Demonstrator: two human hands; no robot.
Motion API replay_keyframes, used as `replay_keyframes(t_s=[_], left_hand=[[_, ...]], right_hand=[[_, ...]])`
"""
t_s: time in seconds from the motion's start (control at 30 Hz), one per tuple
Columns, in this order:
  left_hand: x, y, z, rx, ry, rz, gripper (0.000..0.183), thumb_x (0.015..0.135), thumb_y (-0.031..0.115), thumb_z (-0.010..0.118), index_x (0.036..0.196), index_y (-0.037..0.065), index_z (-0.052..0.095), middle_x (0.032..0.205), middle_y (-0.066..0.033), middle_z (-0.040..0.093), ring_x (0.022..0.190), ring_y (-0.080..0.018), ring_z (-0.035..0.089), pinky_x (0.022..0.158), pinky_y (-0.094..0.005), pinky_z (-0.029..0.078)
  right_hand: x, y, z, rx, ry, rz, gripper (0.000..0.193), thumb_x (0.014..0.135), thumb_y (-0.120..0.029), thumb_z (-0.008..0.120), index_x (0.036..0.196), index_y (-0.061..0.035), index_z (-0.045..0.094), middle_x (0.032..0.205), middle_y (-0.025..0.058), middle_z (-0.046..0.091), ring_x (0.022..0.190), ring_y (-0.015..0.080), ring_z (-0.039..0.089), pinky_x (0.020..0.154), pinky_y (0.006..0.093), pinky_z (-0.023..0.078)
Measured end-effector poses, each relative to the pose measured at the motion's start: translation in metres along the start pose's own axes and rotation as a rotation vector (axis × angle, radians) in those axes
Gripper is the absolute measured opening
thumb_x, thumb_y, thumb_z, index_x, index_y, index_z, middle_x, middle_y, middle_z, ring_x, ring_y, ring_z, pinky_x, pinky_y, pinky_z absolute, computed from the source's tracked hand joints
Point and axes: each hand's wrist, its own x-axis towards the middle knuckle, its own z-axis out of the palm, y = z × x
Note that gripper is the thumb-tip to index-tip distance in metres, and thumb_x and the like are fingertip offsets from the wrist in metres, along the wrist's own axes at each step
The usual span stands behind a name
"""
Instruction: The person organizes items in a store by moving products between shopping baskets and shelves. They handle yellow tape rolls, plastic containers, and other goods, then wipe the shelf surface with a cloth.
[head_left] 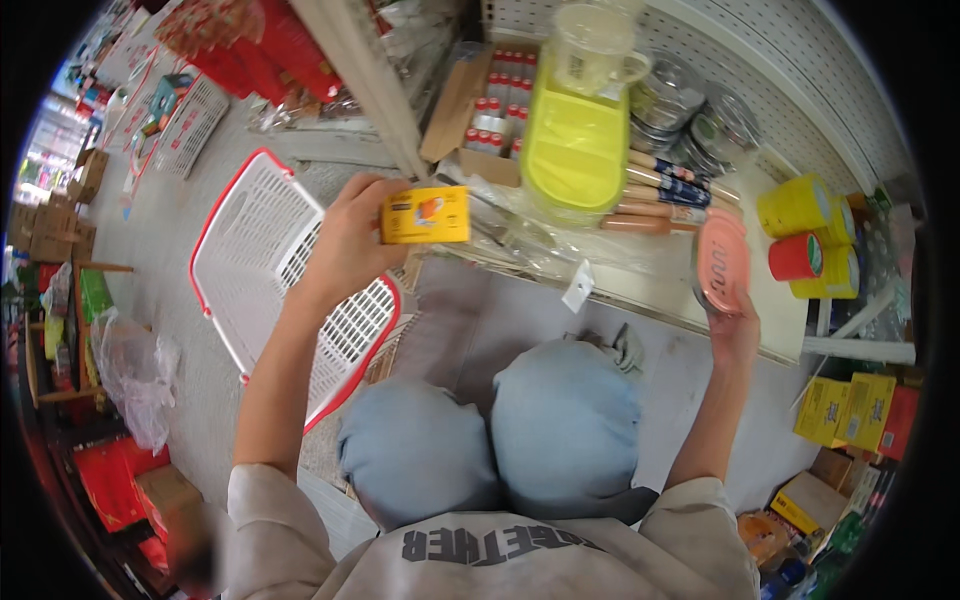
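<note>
1. Crouched at a low shop shelf, a person held a yellow box (425, 215) in the left hand (350, 245), fingers closed round its left end, its long axis running left to right and its printed face turned up toward the camera.
2. Directly below and to the left of that box lay a white basket (262, 255) with a red rim, tilted on the floor and open toward the person; the left hand was by far the nearer to it, the box hanging just above its right-hand corner.
3. Meanwhile the right hand (735, 325) gripped a pink oval dish (722, 260) from beneath, holding it upright on edge at the shelf's (640, 285) front lip, well apart from the basket.
4. Between the two hands, on the shelf, stood a lime-green tray (575, 150) with a clear jug (592, 48) on top, and wooden-handled tools (665, 195) lay beside it.
5. Farther right sat yellow and red tape rolls (810, 240); yellow cartons (850, 410) were stacked lower down by the floor.
6. Both knees (500, 430), in pale blue, filled the foreground.
</note>
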Motion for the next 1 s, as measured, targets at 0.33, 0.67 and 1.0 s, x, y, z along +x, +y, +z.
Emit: replay_keyframes(t_s=[0.33, 0.67, 1.0], left_hand=[[-0.008, 0.003, -0.004, -0.014, 0.185, -0.065, 0.057, 0.072, -0.009, 0.073, 0.126, 0.001, 0.06, 0.122, -0.0096, 0.057, 0.114, -0.0224, 0.063, 0.088, -0.0331, 0.062], [-0.022, -0.007, -0.014, -0.048, 0.388, -0.188, 0.056, 0.074, -0.002, 0.079, 0.126, -0.001, 0.059, 0.123, -0.0107, 0.058, 0.117, -0.0234, 0.063, 0.087, -0.0326, 0.061], [-0.043, -0.006, -0.02, -0.226, 0.481, -0.243, 0.056, 0.072, -0.001, 0.079, 0.125, 0.0, 0.06, 0.119, -0.0088, 0.056, 0.117, -0.022, 0.062, 0.089, -0.0324, 0.061]], right_hand=[[0.079, 0.024, -0.063, 0.091, 0.313, -0.143, 0.037, 0.095, -0.016, 0.064, 0.125, 0.0042, 0.057, 0.115, 0.015, 0.064, 0.101, 0.0263, 0.065, 0.087, 0.0393, 0.058], [0.014, 0.027, 0.05, -0.977, -0.039, -0.731, 0.039, 0.091, -0.017, 0.07, 0.123, 0.0029, 0.062, 0.115, 0.0147, 0.067, 0.1, 0.0212, 0.065, 0.085, 0.0321, 0.054], [-0.037, 0.165, 0.241, -1.689, -0.952, -0.89, 0.05, 0.087, -0.013, 0.066, 0.128, 0.012, 0.053, 0.12, 0.0249, 0.061, 0.109, 0.035, 0.062, 0.092, 0.0412, 0.051]])
